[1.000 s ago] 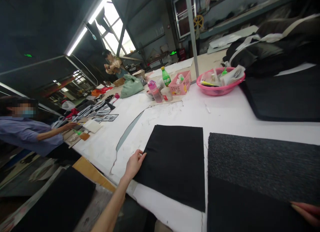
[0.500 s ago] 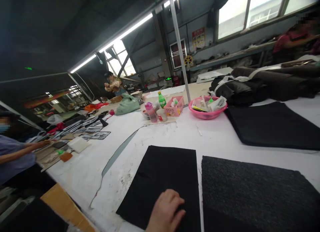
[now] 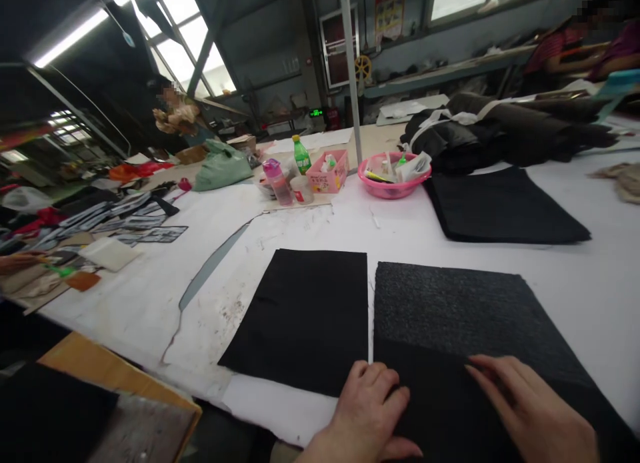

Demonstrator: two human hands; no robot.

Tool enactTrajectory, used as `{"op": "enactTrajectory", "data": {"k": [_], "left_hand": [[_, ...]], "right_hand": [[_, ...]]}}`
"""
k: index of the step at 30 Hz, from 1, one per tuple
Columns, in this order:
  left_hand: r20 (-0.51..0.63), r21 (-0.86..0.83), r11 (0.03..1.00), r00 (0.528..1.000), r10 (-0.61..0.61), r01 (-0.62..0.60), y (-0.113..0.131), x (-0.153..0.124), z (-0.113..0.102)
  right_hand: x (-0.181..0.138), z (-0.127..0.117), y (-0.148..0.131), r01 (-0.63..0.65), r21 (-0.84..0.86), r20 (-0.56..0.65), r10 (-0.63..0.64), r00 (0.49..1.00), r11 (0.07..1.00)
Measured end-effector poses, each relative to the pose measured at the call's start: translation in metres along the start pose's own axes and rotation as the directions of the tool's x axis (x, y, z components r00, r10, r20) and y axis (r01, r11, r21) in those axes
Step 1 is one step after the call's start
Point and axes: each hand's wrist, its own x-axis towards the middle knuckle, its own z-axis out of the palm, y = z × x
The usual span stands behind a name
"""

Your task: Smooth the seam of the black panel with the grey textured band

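On the white table (image 3: 450, 250), both flat, empty hands, left hand (image 3: 370, 413) and right hand (image 3: 535, 410), atop coarse black felt (image 3: 450, 316).

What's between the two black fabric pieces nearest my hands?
Only a thin bare strip of white table separates the smooth piece from the textured piece, in the head view.

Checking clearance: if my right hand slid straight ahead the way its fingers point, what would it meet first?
Probably the left hand: the right hand lies flat on the black fabric piece, fingers aimed left toward it.
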Motion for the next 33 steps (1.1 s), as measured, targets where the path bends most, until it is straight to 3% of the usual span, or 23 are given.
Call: {"op": "enactTrajectory", "data": {"k": [3,6,12,17,22,33], "left_hand": [[0.017,-0.006,1.000,1.000,-0.011,0.011,0.004,-0.002,-0.001],[0.010,-0.005,1.000,1.000,-0.021,0.021,0.006,-0.004,0.004],[0.005,-0.019,0.999,0.999,-0.043,0.043,0.008,-0.008,0.007],[0.039,-0.029,0.998,0.998,-0.051,0.052,0.008,0.001,-0.003],[0.144,0.026,0.995,0.984,-0.101,0.099,0.004,0.026,-0.018],[0.206,0.170,0.944,0.927,-0.314,0.282,-0.021,0.062,-0.034]], "right_hand": [[0.018,0.009,-0.036,0.101,0.052,0.124,-0.107,0.987,0.994],[0.032,0.024,-0.053,0.119,0.068,0.180,-0.129,0.975,0.991],[0.043,0.039,-0.056,0.122,0.065,0.223,-0.133,0.966,0.990],[0.044,0.040,-0.052,0.123,0.100,0.252,-0.145,0.957,0.987],[0.043,0.043,-0.048,0.161,0.140,0.219,-0.190,0.957,0.977],[0.036,0.045,-0.051,0.144,0.183,0.097,-0.164,0.982,0.973]]}}
